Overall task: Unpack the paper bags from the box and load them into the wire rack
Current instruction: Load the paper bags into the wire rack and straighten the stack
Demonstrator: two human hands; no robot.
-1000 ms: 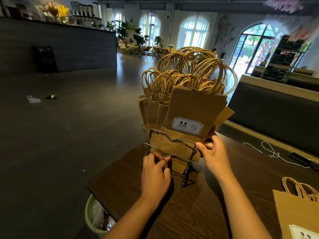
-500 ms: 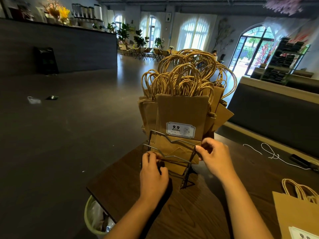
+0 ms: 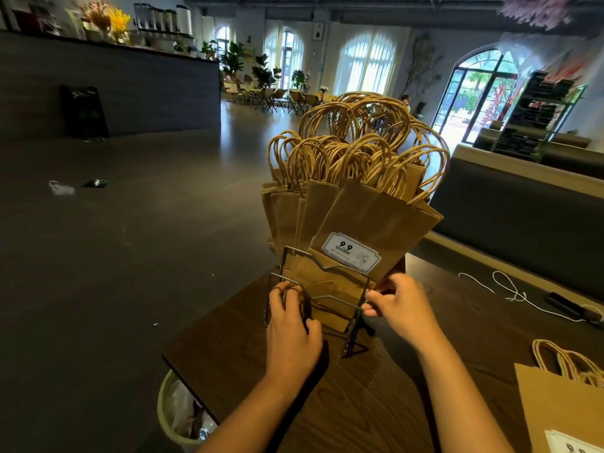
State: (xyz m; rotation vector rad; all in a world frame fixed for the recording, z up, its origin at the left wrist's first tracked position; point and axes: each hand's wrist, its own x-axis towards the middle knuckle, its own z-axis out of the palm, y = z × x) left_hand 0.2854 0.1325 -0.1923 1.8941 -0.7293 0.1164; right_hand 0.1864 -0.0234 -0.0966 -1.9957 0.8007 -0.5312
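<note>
While the wire rack (image 3: 322, 302) is sitting near the far corner of the counter (image 3: 376, 397) with a thick fan of paper bags (image 3: 353, 210) already standing in it, the step in hand looks like squaring that bundle up inside the frame, and doing it well means keeping the rack pinned while the bags are being nudged upright. Starting on the left, the left hand (image 3: 291, 335) is reaching forward with its wrist straight, the fingers curling over the front left wires and closing on them, so this grip is serving as the anchor; it should be pressing down as well as holding, since the load is top-heavy and leaning rightward. Moving across, the front bag (image 3: 376, 230), the one with the white label, is tilting to the right, its twisted handles splaying above. Further right, the right hand (image 3: 400, 305) is coming in from the side, thumb and fingers pinching at the rack's right edge where the bag's lower corner meets the wire; whether paper, wire or both are being pinched, I cannot tell. At the far right, another bag (image 3: 562, 407) is lying on the counter, well apart, waiting.
</note>
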